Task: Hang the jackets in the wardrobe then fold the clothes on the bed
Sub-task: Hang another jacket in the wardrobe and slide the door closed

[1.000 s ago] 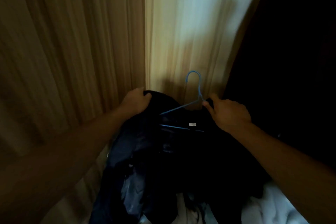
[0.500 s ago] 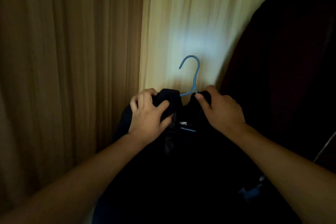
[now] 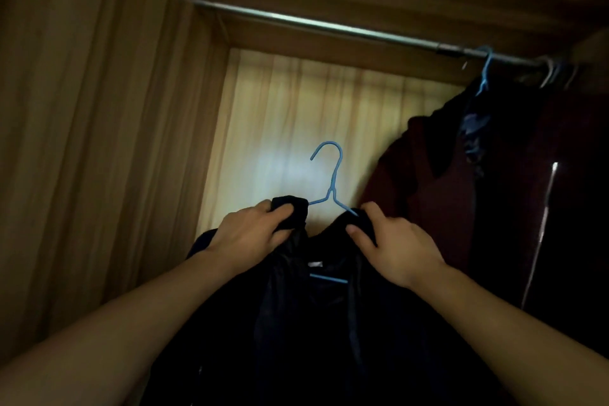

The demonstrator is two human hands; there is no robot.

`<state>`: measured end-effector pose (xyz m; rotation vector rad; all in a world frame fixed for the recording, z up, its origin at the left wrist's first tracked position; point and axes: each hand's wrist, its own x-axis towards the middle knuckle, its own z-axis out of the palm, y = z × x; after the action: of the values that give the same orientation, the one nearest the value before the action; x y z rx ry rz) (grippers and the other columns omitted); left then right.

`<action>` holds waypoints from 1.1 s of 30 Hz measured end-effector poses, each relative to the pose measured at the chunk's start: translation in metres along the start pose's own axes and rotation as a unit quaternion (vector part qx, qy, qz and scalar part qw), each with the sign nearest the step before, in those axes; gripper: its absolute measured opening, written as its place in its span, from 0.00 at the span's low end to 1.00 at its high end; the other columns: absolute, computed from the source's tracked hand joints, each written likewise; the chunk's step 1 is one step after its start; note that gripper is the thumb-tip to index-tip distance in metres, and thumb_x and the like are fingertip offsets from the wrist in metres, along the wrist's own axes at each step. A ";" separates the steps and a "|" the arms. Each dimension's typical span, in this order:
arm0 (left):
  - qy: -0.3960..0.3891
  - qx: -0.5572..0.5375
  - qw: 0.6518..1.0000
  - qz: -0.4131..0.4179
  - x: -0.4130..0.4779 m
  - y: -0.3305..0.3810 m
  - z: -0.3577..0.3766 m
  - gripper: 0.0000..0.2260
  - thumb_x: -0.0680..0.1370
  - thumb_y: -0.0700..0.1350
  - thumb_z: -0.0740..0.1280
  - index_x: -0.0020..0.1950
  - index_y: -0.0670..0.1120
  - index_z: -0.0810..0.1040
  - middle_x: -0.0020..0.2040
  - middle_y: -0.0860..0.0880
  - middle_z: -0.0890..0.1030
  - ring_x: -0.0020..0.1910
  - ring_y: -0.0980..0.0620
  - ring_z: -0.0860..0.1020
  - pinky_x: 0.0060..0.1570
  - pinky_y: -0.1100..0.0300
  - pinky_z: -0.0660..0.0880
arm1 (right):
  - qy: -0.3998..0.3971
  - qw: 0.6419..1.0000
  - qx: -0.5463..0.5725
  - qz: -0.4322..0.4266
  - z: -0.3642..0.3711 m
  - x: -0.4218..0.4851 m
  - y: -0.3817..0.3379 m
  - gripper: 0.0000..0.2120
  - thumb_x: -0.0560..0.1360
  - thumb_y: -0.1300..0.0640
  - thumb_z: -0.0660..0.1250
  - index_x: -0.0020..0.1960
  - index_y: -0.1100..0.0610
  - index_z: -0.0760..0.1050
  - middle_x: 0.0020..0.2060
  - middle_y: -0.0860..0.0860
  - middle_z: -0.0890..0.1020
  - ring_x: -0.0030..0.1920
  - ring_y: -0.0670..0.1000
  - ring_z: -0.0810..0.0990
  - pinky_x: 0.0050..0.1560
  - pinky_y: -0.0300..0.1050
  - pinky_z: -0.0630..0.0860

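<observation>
Blue hanger (image 3: 333,175) may twist and miss the rail (image 3: 329,26), since left hand (image 3: 253,236) and right hand (image 3: 397,249) pinch the dark jacket (image 3: 313,333) collar, not the hook.

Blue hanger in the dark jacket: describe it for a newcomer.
Find the metal rod across the wardrobe top. Below it, a blue hanger stands between the left hand and right hand gripping a dark jacket. Unlike the second hanger hooked on the rod, its hook is free.
</observation>
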<state>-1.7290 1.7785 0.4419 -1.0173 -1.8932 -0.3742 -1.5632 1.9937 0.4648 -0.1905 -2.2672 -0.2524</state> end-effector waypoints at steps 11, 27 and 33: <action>0.086 -0.053 0.995 0.024 0.144 0.019 -0.051 0.13 0.83 0.58 0.55 0.61 0.50 0.66 0.52 0.47 0.73 0.49 0.42 0.76 0.42 0.51 0.72 | 0.163 0.965 -0.200 0.048 -0.125 0.093 0.021 0.16 0.83 0.38 0.48 0.51 0.48 0.64 0.43 0.55 0.82 0.43 0.62 0.82 0.34 0.50 0.66; 0.068 -0.126 0.987 0.066 0.313 0.108 -0.033 0.16 0.84 0.59 0.53 0.68 0.55 0.62 0.59 0.45 0.76 0.54 0.41 0.76 0.45 0.49 0.74 | 0.136 0.916 -0.351 0.138 -0.218 0.148 0.108 0.11 0.84 0.52 0.54 0.61 0.54 0.70 0.54 0.55 0.81 0.51 0.61 0.80 0.42 0.52 0.73; 0.042 -0.148 0.988 0.028 0.348 0.114 -0.022 0.17 0.84 0.58 0.54 0.72 0.55 0.61 0.62 0.43 0.74 0.58 0.40 0.75 0.50 0.48 0.73 | 0.109 0.909 -0.367 0.163 -0.215 0.186 0.124 0.14 0.83 0.54 0.56 0.66 0.55 0.71 0.58 0.55 0.80 0.53 0.60 0.80 0.46 0.53 0.75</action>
<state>-1.7080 2.0081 0.7280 -1.2266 -1.7625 -0.6702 -1.4993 2.0715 0.7584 -0.8771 -1.7839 -0.8912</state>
